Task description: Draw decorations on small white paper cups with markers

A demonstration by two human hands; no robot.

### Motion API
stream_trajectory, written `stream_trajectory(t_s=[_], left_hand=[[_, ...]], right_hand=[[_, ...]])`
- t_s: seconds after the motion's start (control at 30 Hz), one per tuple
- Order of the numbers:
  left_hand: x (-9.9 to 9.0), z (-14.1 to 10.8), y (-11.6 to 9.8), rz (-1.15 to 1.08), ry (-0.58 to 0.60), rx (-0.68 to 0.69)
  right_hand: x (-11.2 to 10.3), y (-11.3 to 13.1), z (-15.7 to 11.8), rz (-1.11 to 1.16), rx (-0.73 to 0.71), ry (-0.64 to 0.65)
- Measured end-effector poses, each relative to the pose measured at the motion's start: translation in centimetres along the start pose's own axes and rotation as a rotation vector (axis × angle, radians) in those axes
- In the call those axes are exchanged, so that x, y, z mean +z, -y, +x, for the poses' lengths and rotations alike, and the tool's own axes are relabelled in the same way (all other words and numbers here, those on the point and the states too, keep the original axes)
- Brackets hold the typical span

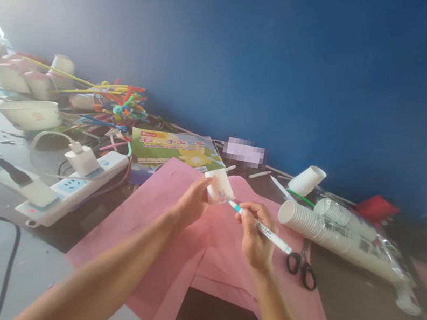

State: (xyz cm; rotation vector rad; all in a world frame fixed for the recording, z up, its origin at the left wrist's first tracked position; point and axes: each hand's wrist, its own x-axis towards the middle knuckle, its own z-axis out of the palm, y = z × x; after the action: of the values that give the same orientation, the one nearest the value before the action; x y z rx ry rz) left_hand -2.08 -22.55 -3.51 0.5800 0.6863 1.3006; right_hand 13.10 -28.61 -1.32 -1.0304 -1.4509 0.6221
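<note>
My left hand (193, 201) is closed round a white paper cup (218, 184), tilted over pink paper. Small blue and reddish drawn marks show near the cup's lower right edge. In my right hand (255, 238) is a white acrylic marker (276, 240) with a teal band, its tip at or very near those marks; I cannot tell if it touches. Large sheets of pink paper (167, 239) lie beneath both hands. Black-handled scissors (304, 268) rest on the paper just right of my right hand.
On the left are a power strip (73, 188) with plugs and a black cable (10, 262), a paper bowl (28, 114) and coloured pipe cleaners (124, 104). A craft paper pack (170, 147) lies behind the pink sheets. Stacked paper cups (332, 232) lie right, before a blue wall (296, 59).
</note>
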Motion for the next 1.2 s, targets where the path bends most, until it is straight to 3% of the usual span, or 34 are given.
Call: stream_trajectory(t_s=[0.3,1.2], left_hand=[[-0.31,0.34,0.25,0.034,0.026,0.012],[0.45,-0.2,0.06,0.016,0.044,0.066]], right_hand=[[0.3,0.45,-0.02,-0.115,-0.005,0.026],[0.29,0.11,0.01,-0.136,0.004,0.027]])
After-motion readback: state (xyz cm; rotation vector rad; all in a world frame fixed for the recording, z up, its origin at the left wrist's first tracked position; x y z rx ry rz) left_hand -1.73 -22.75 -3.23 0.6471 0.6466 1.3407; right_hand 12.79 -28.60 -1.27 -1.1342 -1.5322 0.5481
